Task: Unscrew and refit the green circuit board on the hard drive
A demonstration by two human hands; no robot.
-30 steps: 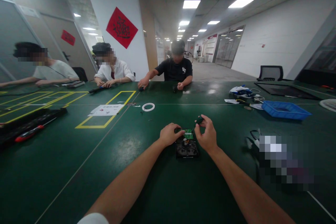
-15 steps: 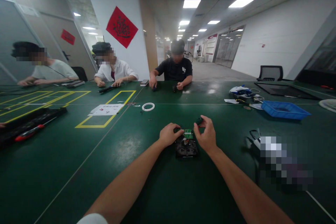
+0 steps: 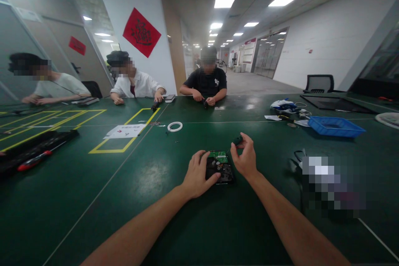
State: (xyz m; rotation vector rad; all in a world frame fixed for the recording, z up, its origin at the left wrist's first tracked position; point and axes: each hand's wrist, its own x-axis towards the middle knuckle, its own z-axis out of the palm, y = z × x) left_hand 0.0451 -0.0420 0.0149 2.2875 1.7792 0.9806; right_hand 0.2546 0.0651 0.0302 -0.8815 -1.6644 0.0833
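A black hard drive (image 3: 225,174) with a green circuit board (image 3: 220,156) at its far end lies flat on the table in front of me. My left hand (image 3: 197,174) rests on its left side, fingers spread and thumb reaching over the drive's near part. Just off its far right corner, my right hand (image 3: 245,155) pinches a small dark screwdriver (image 3: 237,141) by the handle. A thin shaft seems to run from it down towards the board; its tip is too small to make out.
A blue tray (image 3: 336,128) and bundled cables (image 3: 285,106) lie to the right, beyond a blurred-out object (image 3: 330,183). A white ring (image 3: 175,126) and paper sheet (image 3: 124,131) lie further off. A red-handled screwdriver (image 3: 34,161) is at left. Three people sit across the table (image 3: 149,224).
My left hand has slid nearer along the drive and spread its fingers, uncovering more of the board. My right hand still pinches the screwdriver, barely moved. Across the table, coworkers' hands have shifted.
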